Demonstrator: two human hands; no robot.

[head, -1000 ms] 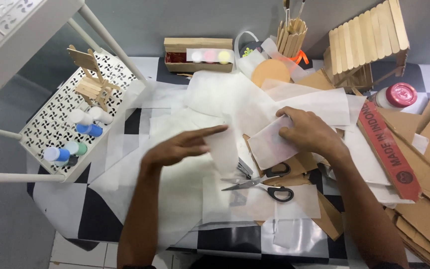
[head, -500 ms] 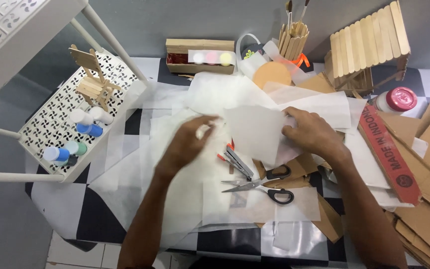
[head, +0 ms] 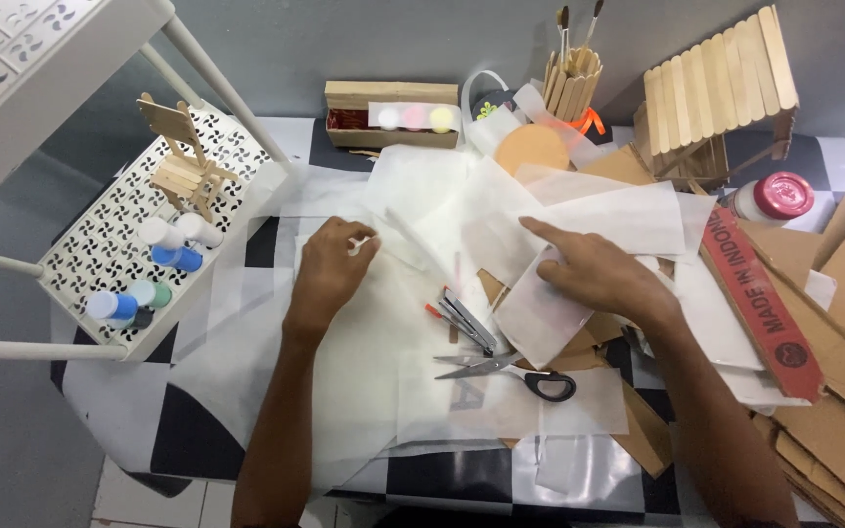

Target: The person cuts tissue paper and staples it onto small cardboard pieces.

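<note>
Even, diffuse overhead light; soft shadows under both forearms, mild glare on translucent paper sheets [head: 579, 210], slight wide-angle bending at edges.

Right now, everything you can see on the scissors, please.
The scissors lie flat on translucent white paper sheets in the middle of the table, below the right hand and apart from it. The blades are bare metal, slightly parted, tips pointing left. The handle looks like black plastic; only one finger loop shows clearly, at the right end. A paper sheet seems to overlap part of the handle. A cluster of thin metal tools lies just above. Neither hand touches the scissors.
</note>
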